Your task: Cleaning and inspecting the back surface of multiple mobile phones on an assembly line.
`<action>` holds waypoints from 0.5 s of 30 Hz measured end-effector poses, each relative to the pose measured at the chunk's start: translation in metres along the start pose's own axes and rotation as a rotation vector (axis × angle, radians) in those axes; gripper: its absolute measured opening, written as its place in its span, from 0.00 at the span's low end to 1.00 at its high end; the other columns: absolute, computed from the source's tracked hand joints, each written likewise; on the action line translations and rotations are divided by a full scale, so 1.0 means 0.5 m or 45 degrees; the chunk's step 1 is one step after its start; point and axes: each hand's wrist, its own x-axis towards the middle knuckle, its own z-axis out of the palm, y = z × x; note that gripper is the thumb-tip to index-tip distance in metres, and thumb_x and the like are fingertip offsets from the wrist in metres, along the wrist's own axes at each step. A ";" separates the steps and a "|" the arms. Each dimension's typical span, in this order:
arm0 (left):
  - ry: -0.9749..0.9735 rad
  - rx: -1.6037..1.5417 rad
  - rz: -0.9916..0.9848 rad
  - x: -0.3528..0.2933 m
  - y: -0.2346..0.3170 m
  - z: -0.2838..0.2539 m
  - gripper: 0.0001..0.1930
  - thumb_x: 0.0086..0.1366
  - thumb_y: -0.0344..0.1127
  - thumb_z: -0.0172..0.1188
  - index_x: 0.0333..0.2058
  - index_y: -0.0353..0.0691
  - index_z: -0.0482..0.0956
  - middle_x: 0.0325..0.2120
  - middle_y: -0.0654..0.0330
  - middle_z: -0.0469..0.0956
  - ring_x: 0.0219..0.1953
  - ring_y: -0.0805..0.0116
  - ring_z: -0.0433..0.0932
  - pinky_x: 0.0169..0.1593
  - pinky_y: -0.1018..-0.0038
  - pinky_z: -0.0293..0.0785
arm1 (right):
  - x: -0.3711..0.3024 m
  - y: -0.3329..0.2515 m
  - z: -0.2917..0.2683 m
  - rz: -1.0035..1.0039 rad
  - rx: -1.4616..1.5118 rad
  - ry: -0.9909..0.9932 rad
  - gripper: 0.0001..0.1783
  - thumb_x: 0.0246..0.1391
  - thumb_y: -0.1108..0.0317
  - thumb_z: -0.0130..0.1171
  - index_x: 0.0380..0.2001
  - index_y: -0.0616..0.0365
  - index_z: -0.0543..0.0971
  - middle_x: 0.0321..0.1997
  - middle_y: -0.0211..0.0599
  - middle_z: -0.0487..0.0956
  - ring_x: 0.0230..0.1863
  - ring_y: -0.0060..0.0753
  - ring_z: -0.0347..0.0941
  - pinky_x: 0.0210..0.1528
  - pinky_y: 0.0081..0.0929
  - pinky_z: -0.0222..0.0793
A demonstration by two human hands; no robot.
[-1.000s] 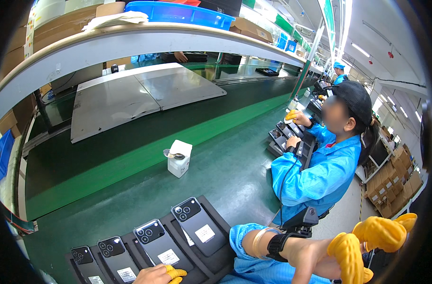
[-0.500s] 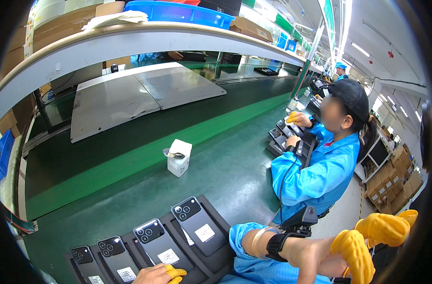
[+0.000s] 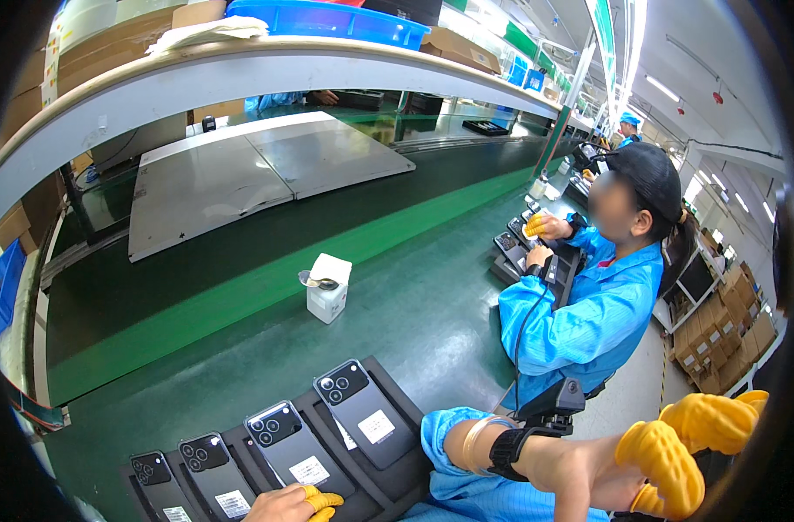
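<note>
A black tray (image 3: 382, 481) at the bottom holds several dark grey smartphones, lying camera side up with white labels; one smartphone (image 3: 349, 444) is toward the right end and another smartphone (image 3: 278, 439) beside it. My left hand (image 3: 294, 503), with yellow finger covers, is bent over the near edge of the tray by that second phone; the lower picture edge cuts it off. My right hand (image 3: 619, 465) reaches out to the right, away from the tray. Its yellow-covered fingers are bent but apart, and nothing shows in them. A black band with a small device (image 3: 545, 422) is on that wrist.
A white bottle (image 3: 328, 300) with a metal lid stands beyond the tray. A co-worker (image 3: 580, 287) in blue handles phones at the right. Behind run a green belt (image 3: 240, 300), metal plates (image 3: 266, 170) and a shelf (image 3: 327, 56) with a blue bin (image 3: 336, 24).
My right hand has shifted slightly to the right, its fingers a little more spread. My left hand and the phones stay put. The co-worker's yellow-fingered hand has moved slightly lower.
</note>
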 end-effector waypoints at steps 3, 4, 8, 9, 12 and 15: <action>0.000 -0.001 0.006 0.004 0.003 0.001 0.08 0.58 0.31 0.58 0.37 0.41 0.77 0.31 0.57 0.77 0.35 0.57 0.77 0.39 0.68 0.75 | 0.028 -0.017 -0.006 0.331 0.409 -0.090 0.58 0.20 0.66 0.77 0.62 0.53 0.63 0.68 0.46 0.55 0.69 0.38 0.48 0.68 0.42 0.50; -0.006 -0.002 0.010 0.006 0.005 0.001 0.08 0.58 0.31 0.58 0.37 0.41 0.77 0.31 0.57 0.77 0.35 0.57 0.77 0.39 0.68 0.75 | 0.036 -0.020 -0.007 0.469 0.528 -0.126 0.59 0.17 0.70 0.77 0.62 0.53 0.62 0.68 0.43 0.56 0.69 0.35 0.49 0.67 0.41 0.54; -0.008 -0.002 0.018 0.009 0.007 0.000 0.08 0.58 0.30 0.58 0.37 0.41 0.77 0.31 0.57 0.77 0.35 0.57 0.77 0.38 0.68 0.75 | 0.019 -0.015 0.008 0.465 0.516 -0.118 0.60 0.17 0.69 0.77 0.62 0.53 0.61 0.68 0.44 0.56 0.68 0.36 0.50 0.68 0.37 0.51; 0.003 -0.003 0.023 0.009 0.007 0.000 0.08 0.58 0.30 0.58 0.37 0.41 0.77 0.30 0.57 0.77 0.34 0.57 0.77 0.37 0.68 0.75 | 0.005 -0.015 0.014 0.216 0.183 -0.006 0.61 0.15 0.68 0.77 0.63 0.54 0.61 0.68 0.44 0.56 0.68 0.36 0.50 0.68 0.37 0.50; 0.012 -0.006 0.004 0.004 0.003 -0.001 0.08 0.57 0.30 0.58 0.37 0.41 0.77 0.29 0.57 0.76 0.34 0.57 0.76 0.37 0.68 0.75 | 0.001 -0.028 0.000 0.087 0.121 0.076 0.61 0.13 0.67 0.79 0.61 0.56 0.63 0.68 0.44 0.57 0.69 0.35 0.50 0.69 0.36 0.49; 0.013 -0.001 0.044 0.012 0.004 0.003 0.08 0.57 0.29 0.58 0.37 0.41 0.77 0.29 0.57 0.76 0.33 0.57 0.76 0.36 0.68 0.74 | -0.011 -0.011 0.026 -0.040 -0.096 0.150 0.58 0.11 0.68 0.80 0.57 0.59 0.68 0.67 0.44 0.58 0.68 0.34 0.50 0.68 0.32 0.51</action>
